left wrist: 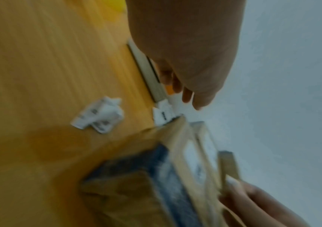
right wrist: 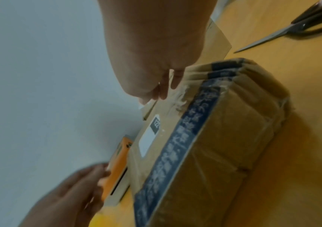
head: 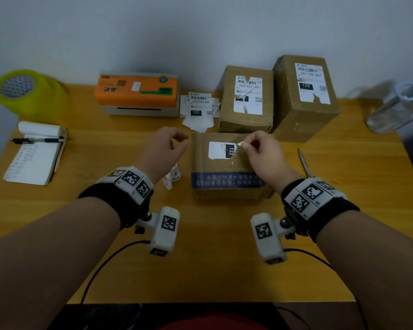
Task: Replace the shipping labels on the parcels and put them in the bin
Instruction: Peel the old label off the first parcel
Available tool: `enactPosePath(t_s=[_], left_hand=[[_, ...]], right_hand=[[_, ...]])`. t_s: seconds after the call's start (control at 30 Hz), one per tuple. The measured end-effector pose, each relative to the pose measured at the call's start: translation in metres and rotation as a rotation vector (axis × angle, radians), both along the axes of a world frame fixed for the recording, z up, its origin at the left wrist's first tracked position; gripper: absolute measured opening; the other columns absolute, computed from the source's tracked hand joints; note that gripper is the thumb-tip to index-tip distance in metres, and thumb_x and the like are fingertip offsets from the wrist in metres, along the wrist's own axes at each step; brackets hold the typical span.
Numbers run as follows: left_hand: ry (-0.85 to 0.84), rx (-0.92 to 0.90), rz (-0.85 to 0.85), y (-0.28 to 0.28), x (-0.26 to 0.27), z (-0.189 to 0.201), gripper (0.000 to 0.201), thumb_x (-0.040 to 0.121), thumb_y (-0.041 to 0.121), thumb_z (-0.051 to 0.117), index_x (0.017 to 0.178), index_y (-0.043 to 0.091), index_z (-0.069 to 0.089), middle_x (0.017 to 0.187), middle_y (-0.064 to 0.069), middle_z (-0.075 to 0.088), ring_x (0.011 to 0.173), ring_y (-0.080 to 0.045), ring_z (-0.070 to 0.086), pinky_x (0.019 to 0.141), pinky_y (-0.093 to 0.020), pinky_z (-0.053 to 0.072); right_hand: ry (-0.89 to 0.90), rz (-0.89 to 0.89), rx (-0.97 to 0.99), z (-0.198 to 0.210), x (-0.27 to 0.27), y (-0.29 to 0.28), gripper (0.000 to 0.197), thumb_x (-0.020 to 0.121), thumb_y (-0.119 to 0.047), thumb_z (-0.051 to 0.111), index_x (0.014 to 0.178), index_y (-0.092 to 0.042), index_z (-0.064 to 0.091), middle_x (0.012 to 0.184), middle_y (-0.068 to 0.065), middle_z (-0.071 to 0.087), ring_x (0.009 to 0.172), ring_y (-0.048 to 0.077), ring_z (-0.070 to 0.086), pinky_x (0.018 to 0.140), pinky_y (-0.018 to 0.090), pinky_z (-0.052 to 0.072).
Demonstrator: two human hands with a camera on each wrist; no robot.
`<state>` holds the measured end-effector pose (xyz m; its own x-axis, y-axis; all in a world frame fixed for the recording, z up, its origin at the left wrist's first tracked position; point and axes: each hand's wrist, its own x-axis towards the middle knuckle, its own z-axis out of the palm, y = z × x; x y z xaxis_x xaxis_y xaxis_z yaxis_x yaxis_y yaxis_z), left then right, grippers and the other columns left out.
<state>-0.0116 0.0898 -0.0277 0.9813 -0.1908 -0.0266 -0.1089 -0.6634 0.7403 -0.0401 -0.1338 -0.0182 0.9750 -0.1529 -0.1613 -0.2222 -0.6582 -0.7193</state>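
A brown parcel [head: 227,177] with a blue tape band lies in the middle of the table. Its old label [head: 221,150] is partly torn away, with ragged edges. My right hand [head: 246,144] hovers over the parcel's far right corner and pinches a small white scrap of label [head: 240,143]; the right wrist view shows the same pinch [right wrist: 156,95] above the label [right wrist: 148,138]. My left hand [head: 180,139] floats just left of the parcel, fingers loosely curled, holding nothing. Crumpled label scraps [head: 172,178] lie on the table under my left wrist.
Two more labelled parcels [head: 247,98] [head: 305,96] stand at the back right. A pile of fresh labels [head: 199,108] sits beside an orange printer [head: 138,94]. Scissors [head: 304,163] lie right of the parcel. A yellow-green round container [head: 26,91], a notepad with pen [head: 34,153] and a clear bottle [head: 396,108] line the edges.
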Motion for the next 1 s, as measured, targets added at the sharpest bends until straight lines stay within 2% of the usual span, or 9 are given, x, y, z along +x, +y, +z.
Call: enactPosePath(t_s=[0.1, 0.2, 0.33, 0.5, 0.63, 0.73, 0.8, 0.87, 1.0], left_hand=[[0.093, -0.116, -0.209, -0.022, 0.0, 0.02, 0.023, 0.091, 0.028, 0.057, 0.112, 0.019, 0.061, 0.095, 0.01, 0.06, 0.078, 0.004, 0.054, 0.065, -0.01, 0.044], [0.106, -0.165, -0.269, -0.032, 0.001, 0.027, 0.021, 0.088, 0.028, 0.062, 0.107, 0.019, 0.063, 0.087, 0.015, 0.06, 0.074, 0.013, 0.055, 0.065, -0.003, 0.043], [0.096, -0.151, -0.2, -0.021, 0.006, 0.023, 0.012, 0.086, 0.022, 0.065, 0.093, 0.012, 0.066, 0.078, 0.005, 0.063, 0.066, 0.001, 0.055, 0.061, -0.008, 0.046], [0.193, -0.136, -0.204, 0.001, 0.005, 0.017, 0.008, 0.087, 0.018, 0.065, 0.089, 0.01, 0.065, 0.071, 0.006, 0.059, 0.062, -0.001, 0.051, 0.059, -0.01, 0.044], [0.253, -0.141, -0.135, 0.014, 0.006, 0.007, 0.01, 0.09, 0.021, 0.061, 0.087, 0.011, 0.06, 0.075, -0.001, 0.058, 0.065, -0.008, 0.05, 0.061, -0.016, 0.042], [0.369, -0.017, -0.034, 0.032, 0.01, -0.008, 0.016, 0.092, 0.026, 0.057, 0.084, 0.012, 0.059, 0.077, -0.003, 0.059, 0.068, -0.013, 0.051, 0.064, -0.026, 0.044], [0.435, 0.135, -0.012, 0.043, 0.011, -0.023, 0.021, 0.093, 0.025, 0.056, 0.082, 0.007, 0.06, 0.075, -0.006, 0.058, 0.067, -0.018, 0.051, 0.064, -0.031, 0.044], [0.453, 0.248, -0.001, 0.046, 0.01, -0.038, 0.026, 0.093, 0.024, 0.056, 0.072, 0.008, 0.058, 0.068, -0.006, 0.055, 0.06, -0.017, 0.048, 0.058, -0.029, 0.041], [0.487, 0.372, 0.032, 0.035, 0.01, -0.059, 0.034, 0.093, 0.02, 0.055, 0.061, 0.012, 0.047, 0.058, -0.004, 0.045, 0.052, -0.013, 0.04, 0.047, -0.024, 0.029]], right_hand=[[-0.028, 0.079, 0.07, 0.007, 0.001, 0.014, 0.008, 0.093, -0.023, 0.057, 0.091, -0.017, 0.061, 0.098, -0.001, 0.06, 0.088, 0.011, 0.056, 0.079, 0.022, 0.046], [-0.061, 0.161, 0.11, 0.011, 0.004, 0.031, 0.007, 0.092, -0.022, 0.06, 0.088, -0.016, 0.061, 0.092, 0.001, 0.061, 0.081, 0.011, 0.056, 0.069, 0.015, 0.045], [-0.053, 0.192, 0.146, 0.01, 0.007, 0.042, 0.005, 0.091, -0.021, 0.061, 0.091, -0.016, 0.063, 0.088, -0.001, 0.061, 0.078, 0.008, 0.054, 0.068, 0.016, 0.043], [0.039, 0.257, 0.234, 0.006, 0.008, 0.051, 0.001, 0.091, -0.02, 0.061, 0.09, -0.019, 0.062, 0.079, -0.009, 0.058, 0.072, 0.002, 0.052, 0.066, 0.016, 0.04], [0.057, 0.291, 0.22, 0.004, 0.013, 0.059, 0.023, 0.094, -0.014, 0.056, 0.116, -0.018, 0.059, 0.091, -0.012, 0.057, 0.082, -0.001, 0.053, 0.073, 0.013, 0.044], [-0.009, 0.254, 0.064, -0.002, 0.024, 0.052, 0.045, 0.093, -0.009, 0.052, 0.136, -0.021, 0.045, 0.102, -0.004, 0.057, 0.093, 0.009, 0.055, 0.083, 0.022, 0.048], [-0.043, 0.33, -0.26, -0.008, 0.032, 0.043, 0.042, 0.093, -0.013, 0.051, 0.134, -0.024, 0.048, 0.114, 0.001, 0.054, 0.108, 0.019, 0.049, 0.095, 0.033, 0.042], [-0.016, 0.393, -0.465, -0.014, 0.036, 0.034, 0.037, 0.094, -0.019, 0.049, 0.13, -0.03, 0.053, 0.116, 0.002, 0.049, 0.112, 0.023, 0.042, 0.095, 0.036, 0.034], [-0.044, 0.432, -0.46, -0.021, 0.034, 0.029, 0.035, 0.095, -0.02, 0.05, 0.128, -0.032, 0.058, 0.115, 0.004, 0.047, 0.109, 0.024, 0.041, 0.093, 0.037, 0.034]])
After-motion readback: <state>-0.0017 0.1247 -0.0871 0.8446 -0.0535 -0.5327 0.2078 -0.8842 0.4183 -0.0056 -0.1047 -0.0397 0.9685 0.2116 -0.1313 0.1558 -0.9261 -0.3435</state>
